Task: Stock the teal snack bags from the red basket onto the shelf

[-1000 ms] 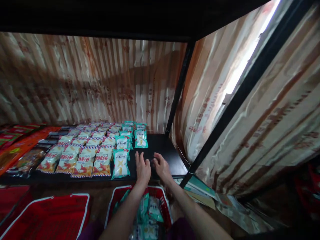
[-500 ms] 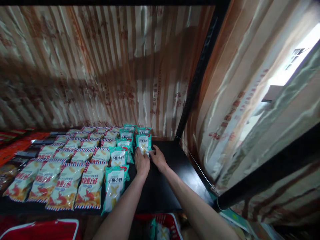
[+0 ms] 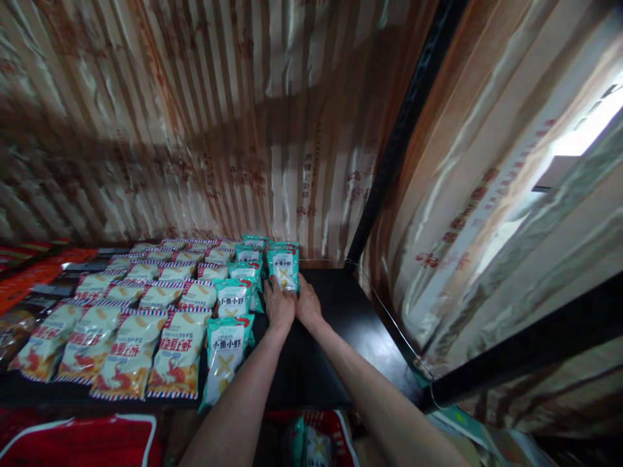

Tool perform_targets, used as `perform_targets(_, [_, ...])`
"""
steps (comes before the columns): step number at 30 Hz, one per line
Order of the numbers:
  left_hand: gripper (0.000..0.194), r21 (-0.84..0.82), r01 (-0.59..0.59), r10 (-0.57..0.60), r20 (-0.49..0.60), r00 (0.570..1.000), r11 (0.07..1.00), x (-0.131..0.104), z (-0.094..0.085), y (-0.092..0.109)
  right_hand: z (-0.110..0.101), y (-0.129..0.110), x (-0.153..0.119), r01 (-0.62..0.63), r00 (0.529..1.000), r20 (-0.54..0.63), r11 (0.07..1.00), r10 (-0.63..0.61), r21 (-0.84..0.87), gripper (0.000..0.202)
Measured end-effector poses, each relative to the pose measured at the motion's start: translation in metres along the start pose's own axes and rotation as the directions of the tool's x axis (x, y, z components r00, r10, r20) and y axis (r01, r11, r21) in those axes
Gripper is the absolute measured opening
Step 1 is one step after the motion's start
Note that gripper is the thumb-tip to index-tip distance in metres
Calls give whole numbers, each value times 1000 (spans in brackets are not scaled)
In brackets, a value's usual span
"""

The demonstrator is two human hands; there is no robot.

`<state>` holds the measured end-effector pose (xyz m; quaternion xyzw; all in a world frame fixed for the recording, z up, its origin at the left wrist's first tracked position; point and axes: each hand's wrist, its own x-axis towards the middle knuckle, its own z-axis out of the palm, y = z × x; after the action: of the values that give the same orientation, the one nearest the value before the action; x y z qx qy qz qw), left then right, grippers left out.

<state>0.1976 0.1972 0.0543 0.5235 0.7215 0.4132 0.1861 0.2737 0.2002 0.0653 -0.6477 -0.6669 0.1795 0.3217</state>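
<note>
A teal and white snack bag lies near the back of the black shelf, overlapping another teal bag behind it. My left hand grips its lower left edge, thumb hidden. At the lower right corner, my right hand presses in with its fingers curled against the same bag. The two hands almost touch each other. Just left of them runs a row of matching teal bags, stacked and leaning from front to back.
Rows of white and red snack bags cover the shelf's left part. Below the front edge are a red basket with teal bags and another red basket. A black post rises at the back corner before plastic sheeting.
My right hand has moved in against the bag's right side and closed on it. The bag sits slightly farther back over the one behind. The view has shifted a little.
</note>
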Motion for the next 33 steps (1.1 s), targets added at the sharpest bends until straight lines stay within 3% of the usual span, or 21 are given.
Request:
perform_targets(10, [49,-86,-63,60,-36,998,994,-13,-13,5,-4,3,-13,141,984,-118,989,-134,54,51])
perform_targets(13, [45,-108,-97,92,-45,995,989,-31,-29,12,-12,-3,-21,163,980,-132,983,-151,85,49])
perform_targets(16, [41,-109,-158,152,-56,987,981,-67,-58,10,-20,-12,-37,168,981,-121,978,-153,125,46])
perform_targets(17, [40,-104,-195,189,-69,980,975,-81,-70,6,-21,-16,-45,171,981,-113,975,-156,140,45])
perform_targets(19, [39,-55,-359,346,-171,923,932,-111,-95,-9,-21,-25,-63,176,983,-91,969,-162,173,42])
perform_targets(22, [39,43,-420,415,-281,866,906,-147,-124,-45,-14,-40,-91,163,987,-44,960,-157,227,39])
perform_targets(24, [41,101,-347,360,-312,879,933,-161,-135,-71,-6,-50,-106,130,991,-8,958,-133,254,38])
perform_targets(27, [57,153,-216,250,-263,932,964,-172,-141,-100,7,-64,-120,56,997,39,960,-70,273,36])
perform_targets(30, [61,202,-182,216,-162,963,962,-175,-143,-112,18,-76,-130,-12,997,74,959,-10,284,36])
perform_targets(33, [53,216,-241,269,-113,956,946,-174,-143,-112,25,-87,-141,-29,997,79,947,4,320,35])
